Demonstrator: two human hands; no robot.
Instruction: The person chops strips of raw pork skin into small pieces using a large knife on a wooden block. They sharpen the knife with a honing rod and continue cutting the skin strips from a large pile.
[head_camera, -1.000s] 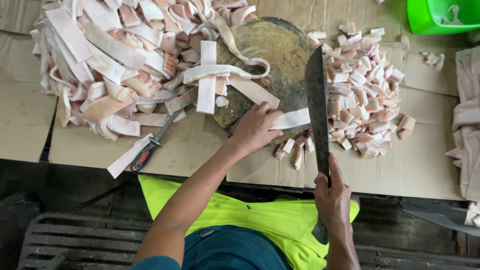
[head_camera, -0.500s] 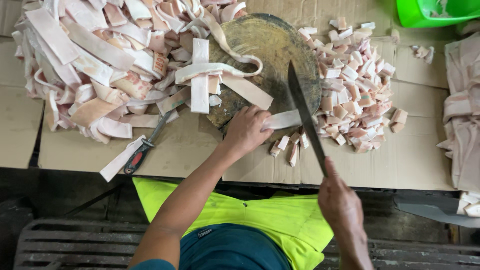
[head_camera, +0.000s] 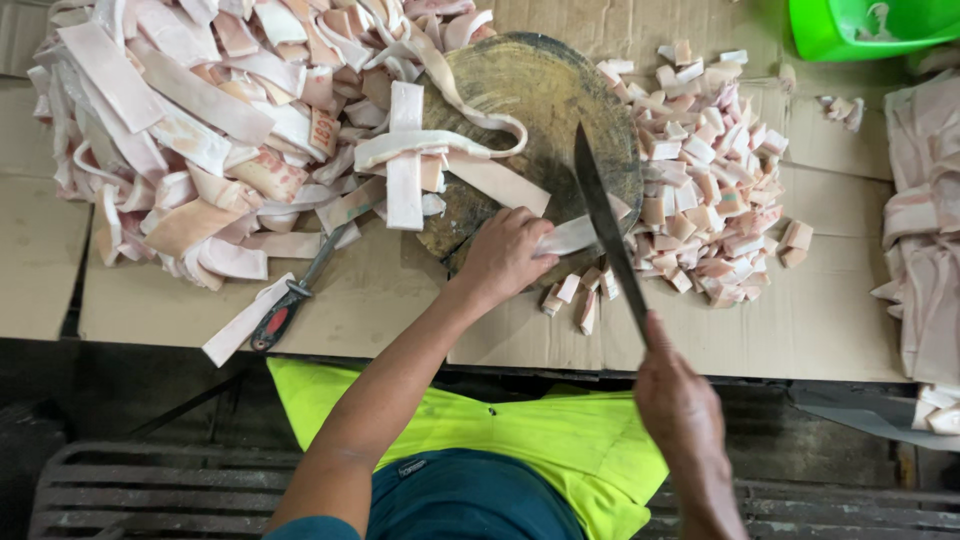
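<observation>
Pinning strip (head_camera: 572, 236) under left grip (head_camera: 505, 255), beside knife (head_camera: 606, 230).

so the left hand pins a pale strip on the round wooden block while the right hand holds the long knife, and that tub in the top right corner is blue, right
Not quite: the tub is green, as the head view shows. The rest holds: the left hand pins a pale strip on the round wooden block, and the right hand holds the long knife.
</observation>
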